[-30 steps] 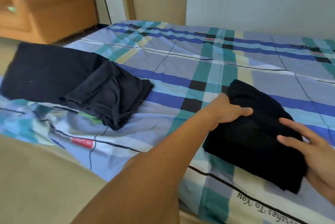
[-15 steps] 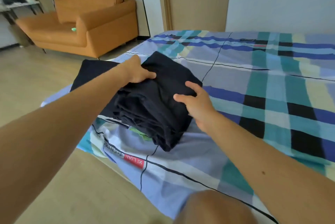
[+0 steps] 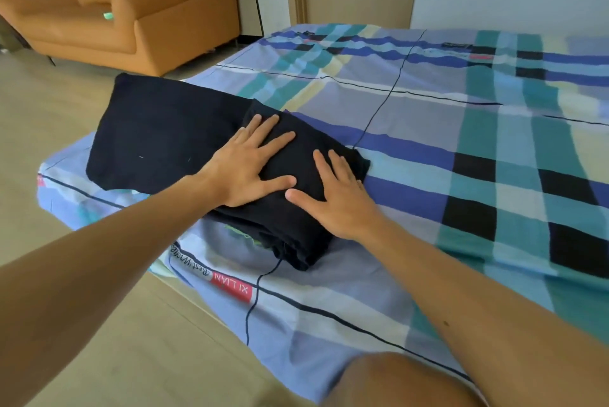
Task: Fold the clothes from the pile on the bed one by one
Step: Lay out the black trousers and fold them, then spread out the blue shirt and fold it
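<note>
Head view: you have both palms down on the stack [image 3: 293, 232] of folded black clothes, which sits near the bed [image 3: 428, 149] corner closest to you. Your left hand [image 3: 244, 169] lies flat on the stack's top with fingers spread and straight, grasping nothing. Your right hand [image 3: 339, 199] lies just beside it on the right half, fingers straight too, thumb almost meeting the left thumb; it also only presses. The stack overlaps the near edge of a larger black garment [image 3: 158, 136] that lies flat towards the bed's left edge. A strip of green [image 3: 244, 235] peeks from the stack's lowest layer. In front of the stack the sheet carries a red label [image 3: 232, 286]. An orange sofa [image 3: 148, 27] stands well apart, across the floor [image 3: 49, 129].

As I judge it, you are at the close of one garment's fold: patting the piece flat on the finished stack. The next move calls for lifting both palms straight up so the layers do not slide, then fetching another piece. No unfolded pile shows here, so you will need to look elsewhere on the bed for it. Whether the flat garment counts as folded, I cannot tell.
</note>
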`<state>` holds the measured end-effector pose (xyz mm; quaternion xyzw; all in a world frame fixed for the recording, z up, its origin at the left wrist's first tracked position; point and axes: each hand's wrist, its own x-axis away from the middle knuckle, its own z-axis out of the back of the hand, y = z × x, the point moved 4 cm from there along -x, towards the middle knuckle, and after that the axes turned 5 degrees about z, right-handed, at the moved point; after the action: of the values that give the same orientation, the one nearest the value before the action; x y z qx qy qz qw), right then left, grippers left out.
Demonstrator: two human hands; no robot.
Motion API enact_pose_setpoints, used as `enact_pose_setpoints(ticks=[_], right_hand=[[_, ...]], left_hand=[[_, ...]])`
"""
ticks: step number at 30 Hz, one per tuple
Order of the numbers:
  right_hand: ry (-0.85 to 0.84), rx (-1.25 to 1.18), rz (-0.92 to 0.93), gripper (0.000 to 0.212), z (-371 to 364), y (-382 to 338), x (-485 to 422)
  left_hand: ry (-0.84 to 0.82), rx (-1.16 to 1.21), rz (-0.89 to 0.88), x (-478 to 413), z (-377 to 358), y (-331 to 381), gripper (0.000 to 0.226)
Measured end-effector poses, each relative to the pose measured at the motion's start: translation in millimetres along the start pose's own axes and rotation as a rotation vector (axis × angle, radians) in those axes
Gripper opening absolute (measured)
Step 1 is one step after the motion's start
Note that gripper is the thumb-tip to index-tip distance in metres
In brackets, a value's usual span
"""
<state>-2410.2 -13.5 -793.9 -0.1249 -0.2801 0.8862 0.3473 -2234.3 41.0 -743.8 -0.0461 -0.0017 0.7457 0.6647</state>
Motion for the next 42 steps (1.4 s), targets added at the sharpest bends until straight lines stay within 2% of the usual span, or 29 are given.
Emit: enact_pose_setpoints(ticks=[5, 7, 9, 11, 14, 20, 24, 29, 32, 39, 40, 42], right_hand=[[0.020, -0.120, 0.018, 0.096, 15, 2, 4], [0.094, -0.246, 0.020, 0.090, 30, 5, 13], [0.181, -0.351, 0.019, 0.084, 45, 10, 25], [0.232, -0.412, 0.010, 0.082, 57, 16, 37], [0.324, -0.436, 0.009, 0.078, 86, 33, 63], [0.563, -0.436, -0.058, 0.063, 164, 93, 147], [0.721, -0.381, -0.160, 0.057, 216, 149, 218], [0.809, -0.359, -0.241, 0.054, 256, 201, 304], [0.821, -0.295, -0.307, 0.053, 273, 239, 356], [0.836, 0.044, -0.515, 0.055, 314, 317, 465], [0.839, 0.123, -0.567, 0.058, 320, 328, 483], [0.787, 0.339, -0.758, 0.079, 331, 351, 517]], left_hand=[[-0.084, -0.062, 0.022, -3, 21, 7, 0.103], [-0.075, -0.086, 0.029, -7, 44, 12, 0.095], [0.002, -0.059, 0.028, -10, 68, 23, 0.080], [0.088, 0.042, 0.021, -11, 85, 41, 0.071], [0.174, 0.317, -0.013, -9, 96, 91, 0.057], [0.259, 0.726, -0.149, -11, 92, 231, 0.043], [0.224, 0.916, -0.228, -9, 83, 331, 0.043], [0.142, 1.095, -0.258, -2, 71, 425, 0.032], [0.083, 1.159, -0.303, 4, 58, 478, 0.033], [-0.060, 1.183, -0.401, 12, 45, 566, 0.024], [-0.076, 1.184, -0.421, 12, 46, 576, 0.024], [-0.104, 1.173, -0.442, 11, 47, 591, 0.024]])
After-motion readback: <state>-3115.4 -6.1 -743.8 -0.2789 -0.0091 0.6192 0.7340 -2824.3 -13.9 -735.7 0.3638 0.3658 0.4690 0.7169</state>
